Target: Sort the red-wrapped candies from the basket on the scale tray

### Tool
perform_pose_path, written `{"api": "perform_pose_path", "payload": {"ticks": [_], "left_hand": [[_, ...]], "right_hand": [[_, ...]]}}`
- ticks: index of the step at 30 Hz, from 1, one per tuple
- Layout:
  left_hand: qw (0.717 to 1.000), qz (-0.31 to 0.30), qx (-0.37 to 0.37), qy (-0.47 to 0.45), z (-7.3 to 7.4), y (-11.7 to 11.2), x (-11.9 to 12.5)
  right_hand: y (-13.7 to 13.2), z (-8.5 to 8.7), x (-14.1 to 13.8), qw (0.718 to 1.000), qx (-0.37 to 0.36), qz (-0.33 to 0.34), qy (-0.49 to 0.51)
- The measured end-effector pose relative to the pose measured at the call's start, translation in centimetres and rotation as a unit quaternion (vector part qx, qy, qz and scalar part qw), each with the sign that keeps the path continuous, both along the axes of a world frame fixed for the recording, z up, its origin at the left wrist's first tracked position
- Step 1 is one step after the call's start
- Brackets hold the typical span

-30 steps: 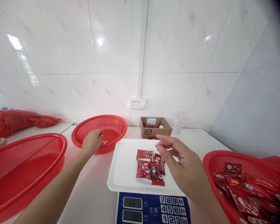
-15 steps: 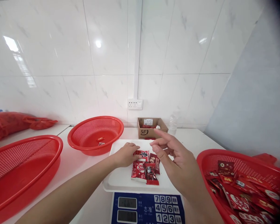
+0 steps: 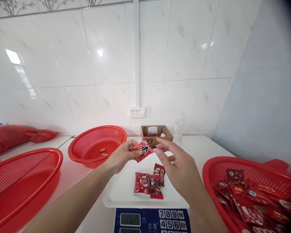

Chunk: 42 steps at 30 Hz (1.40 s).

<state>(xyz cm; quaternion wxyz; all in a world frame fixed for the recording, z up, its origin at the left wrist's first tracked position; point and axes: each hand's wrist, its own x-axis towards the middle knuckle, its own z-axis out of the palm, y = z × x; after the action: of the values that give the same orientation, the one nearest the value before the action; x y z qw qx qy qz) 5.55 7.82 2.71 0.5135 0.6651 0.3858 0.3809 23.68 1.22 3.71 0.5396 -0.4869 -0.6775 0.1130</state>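
Note:
My left hand (image 3: pixel 120 157) pinches a small red packet (image 3: pixel 143 149) and holds it up above the white scale tray (image 3: pixel 122 191). My right hand (image 3: pixel 179 168) hovers just right of that packet, fingers apart, its fingertips almost touching the packet's edge. Three more red packets (image 3: pixel 149 183) lie together on the tray below the hands. The blue scale face (image 3: pixel 151 221) with its keypad sits at the bottom of the view.
A red mesh basket (image 3: pixel 97 142) with a couple of small packets stands behind my left hand. A larger red basket (image 3: pixel 21 181) is at the left. Another basket (image 3: pixel 252 194) holding several packets is at the right. A cardboard box (image 3: pixel 156 134) and a clear bottle (image 3: pixel 177 128) stand by the wall.
My left hand came back from the far basket to the tray, took hold of the top packet and lifted it. My right hand stayed raised beside it.

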Motion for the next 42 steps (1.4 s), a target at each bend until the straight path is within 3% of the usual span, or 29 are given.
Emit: {"api": "perform_pose_path", "payload": {"ticks": [5, 7, 10, 13, 20, 27, 33, 37, 42], "left_hand": [[0.990, -0.044, -0.005, -0.134, 1.7, -3.2, 0.9], [0.984, -0.070, -0.007, -0.166, 2.1, -4.2, 1.0], [0.989, -0.084, 0.012, -0.120, 2.4, -5.3, 0.7], [0.995, -0.059, 0.048, -0.065, 2.6, -6.1, 0.5], [0.985, -0.051, 0.047, -0.159, 3.0, -7.7, 0.8], [0.987, 0.010, 0.142, -0.073, 1.6, -8.6, 1.0], [0.987, 0.005, 0.113, -0.119, 0.0, -8.1, 1.2], [0.982, 0.037, 0.121, -0.138, -0.8, -7.9, 1.5], [0.982, 0.044, 0.110, -0.144, -1.5, -7.8, 1.6]], "right_hand": [[-0.5, 0.4, -0.2, 0.994, -0.077, 0.074, 0.032], [-1.0, 0.6, -0.4, 0.992, -0.074, 0.088, 0.054], [-1.6, 0.8, -0.5, 0.993, -0.041, 0.096, 0.062], [-1.9, 0.8, -0.6, 0.987, -0.058, 0.131, 0.074], [-2.3, 0.7, -1.1, 0.960, -0.128, 0.217, 0.124], [-2.6, 0.5, -1.0, 0.950, -0.127, 0.273, 0.081], [-2.4, 0.1, -2.2, 0.966, -0.103, 0.231, 0.051], [-1.8, -0.4, -3.2, 0.979, -0.039, 0.192, 0.048], [-1.4, -0.7, -3.5, 0.980, 0.016, 0.196, 0.022]]}}
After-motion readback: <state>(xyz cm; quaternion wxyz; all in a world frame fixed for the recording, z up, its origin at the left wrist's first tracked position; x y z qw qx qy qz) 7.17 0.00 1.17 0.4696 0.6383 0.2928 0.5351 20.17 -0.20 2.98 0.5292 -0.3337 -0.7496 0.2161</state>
